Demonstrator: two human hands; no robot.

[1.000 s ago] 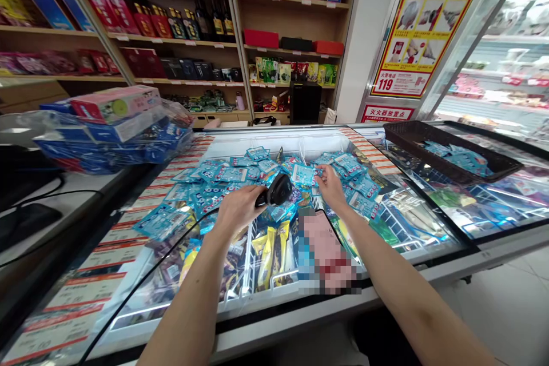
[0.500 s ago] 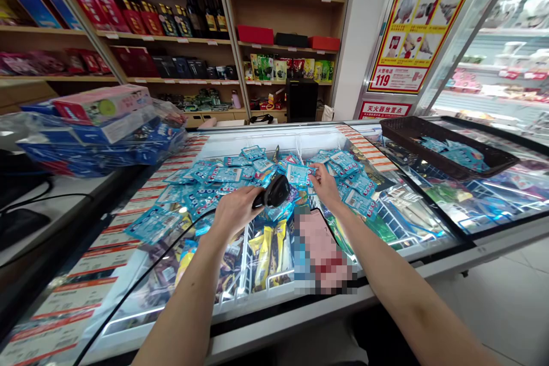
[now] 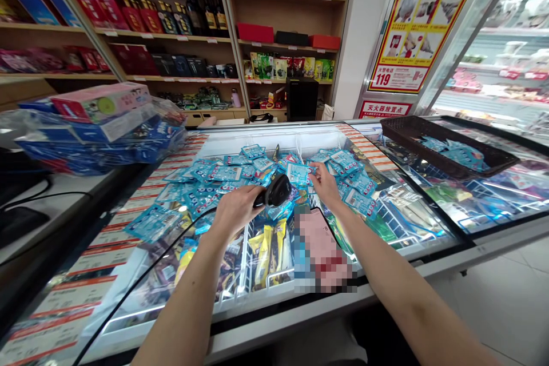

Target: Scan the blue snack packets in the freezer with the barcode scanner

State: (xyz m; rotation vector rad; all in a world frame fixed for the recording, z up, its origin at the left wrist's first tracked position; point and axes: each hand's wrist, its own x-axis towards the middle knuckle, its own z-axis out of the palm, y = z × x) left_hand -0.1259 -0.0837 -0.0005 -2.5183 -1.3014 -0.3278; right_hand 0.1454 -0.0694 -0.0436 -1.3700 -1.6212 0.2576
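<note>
My left hand [image 3: 237, 207] is wrapped round the handle of a black barcode scanner [image 3: 278, 190], whose cable trails back to the lower left. The scanner head is close beside a small light-blue packet [image 3: 297, 174]. That packet is pinched at its right edge by my right hand [image 3: 324, 184]. More blue packets [image 3: 223, 174] lie spread over the freezer's glass top [image 3: 261, 138], to the left and right of my hands. A phone [image 3: 321, 240], its screen partly pixelated, lies on the glass just below my right hand.
Plastic-wrapped boxes [image 3: 103, 131] are stacked at the left. A dark brown basket [image 3: 403, 131] with several blue packets stands on the right. Under the glass are wire baskets with yellow-wrapped goods [image 3: 270, 251]. Price labels [image 3: 64, 303] line the left side; shelves [image 3: 171, 37] stand behind.
Almost nothing differs. Both hands keep their holds on the scanner and the packet, and the view has barely shifted.
</note>
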